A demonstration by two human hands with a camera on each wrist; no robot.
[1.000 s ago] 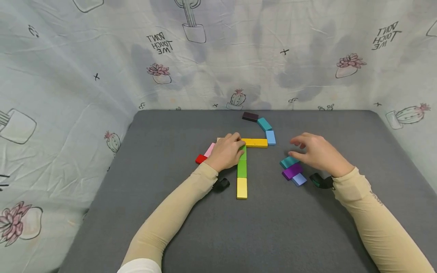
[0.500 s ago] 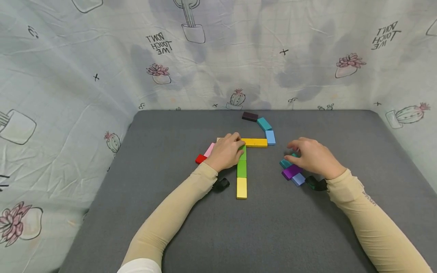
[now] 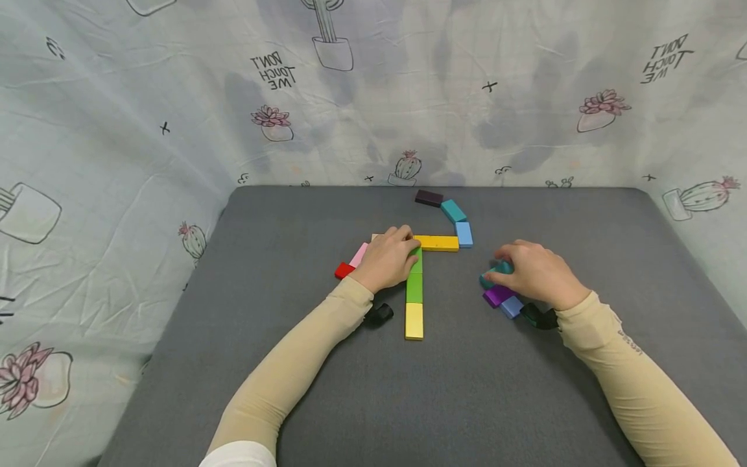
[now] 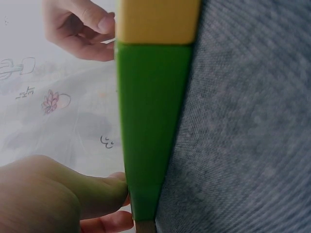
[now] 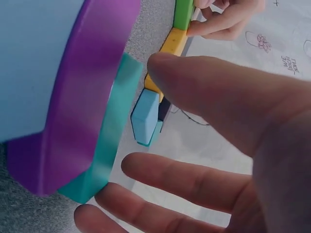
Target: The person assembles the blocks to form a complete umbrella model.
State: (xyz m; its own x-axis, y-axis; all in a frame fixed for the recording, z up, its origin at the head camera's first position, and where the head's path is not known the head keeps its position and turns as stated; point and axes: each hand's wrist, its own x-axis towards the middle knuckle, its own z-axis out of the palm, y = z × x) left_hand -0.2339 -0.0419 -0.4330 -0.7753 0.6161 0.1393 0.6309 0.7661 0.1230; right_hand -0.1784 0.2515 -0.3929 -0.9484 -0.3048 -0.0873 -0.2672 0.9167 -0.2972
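My left hand (image 3: 390, 261) rests at the top of a column of green blocks (image 3: 414, 287), with thumb and fingertips touching there in the left wrist view. A pale yellow block (image 3: 414, 322) ends that column nearest me. Golden-yellow blocks (image 3: 440, 243) run rightward from the hand. To the right, my right hand (image 3: 533, 272) is spread over a small pile: a teal block (image 5: 109, 131), a purple block (image 3: 496, 296) and a periwinkle block (image 3: 511, 307). In the right wrist view its thumb stands apart from the teal block, while lower fingertips are right at its end.
A light blue block (image 3: 463, 235), a turquoise block (image 3: 453, 210) and a dark brown block (image 3: 428, 198) curve toward the back edge. Pink (image 3: 358, 255) and red (image 3: 344, 270) blocks lie left of the left hand. A printed cloth (image 3: 373, 97) hangs behind the grey table (image 3: 327, 402).
My right hand has moved left and slightly down, closer over the teal block. The left hand stays in place on the blocks.
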